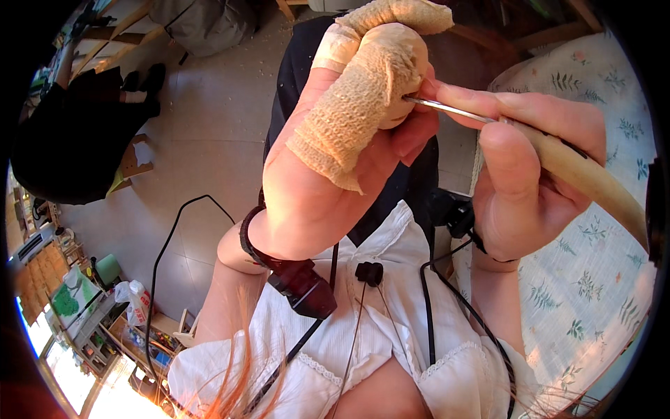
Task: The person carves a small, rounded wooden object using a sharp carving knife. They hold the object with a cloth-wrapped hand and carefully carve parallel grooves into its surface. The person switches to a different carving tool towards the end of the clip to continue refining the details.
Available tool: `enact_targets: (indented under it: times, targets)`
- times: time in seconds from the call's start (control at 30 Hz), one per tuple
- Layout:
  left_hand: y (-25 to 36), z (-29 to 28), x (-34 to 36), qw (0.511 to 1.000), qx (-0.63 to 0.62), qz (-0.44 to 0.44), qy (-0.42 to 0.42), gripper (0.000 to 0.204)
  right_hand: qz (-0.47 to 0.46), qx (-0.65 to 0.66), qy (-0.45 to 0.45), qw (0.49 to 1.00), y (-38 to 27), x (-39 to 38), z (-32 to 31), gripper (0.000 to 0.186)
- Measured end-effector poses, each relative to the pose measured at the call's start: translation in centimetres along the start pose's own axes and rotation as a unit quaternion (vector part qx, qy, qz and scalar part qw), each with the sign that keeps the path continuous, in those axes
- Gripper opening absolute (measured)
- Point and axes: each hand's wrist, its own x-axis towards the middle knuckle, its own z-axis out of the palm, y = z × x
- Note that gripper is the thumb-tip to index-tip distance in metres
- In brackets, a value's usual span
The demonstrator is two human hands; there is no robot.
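Observation:
My left hand (307,188) is raised in the middle, its thumb and a finger wrapped in crinkled beige bandage. Its fingers are closed around a small, pale, rounded piece (394,117), mostly hidden behind the wrapped thumb; I cannot make out its full shape. From the right, my right hand (530,174) grips a slim hand tool with a thin metal shaft (453,109) and a long tan handle (586,178). The handle lies between thumb and fingers. The shaft's tip meets the pale piece at a small dark spot, close to the left fingers.
A leaf-patterned cloth (593,286) covers a surface at the right. Black cables (155,300) hang around my arms, and a dark device (303,290) is strapped to my left wrist. Another person in black (77,146) is at the far left, above cluttered shelves (139,335).

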Motion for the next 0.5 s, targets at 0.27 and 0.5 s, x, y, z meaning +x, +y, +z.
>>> enact_targets:
  times: [0.27,0.5]
  targets:
    - [0.1,0.5,0.4,0.999,-0.054,0.000,-0.008,0.054,0.093,0.153,0.024,0.984,0.4,-0.9,0.5,0.019]
    - [0.3,1.3,0.5,0.983,-0.182,0.008,-0.031,0.056,0.067,0.110,-0.007,0.992,0.3,-0.5,-0.3,0.022]
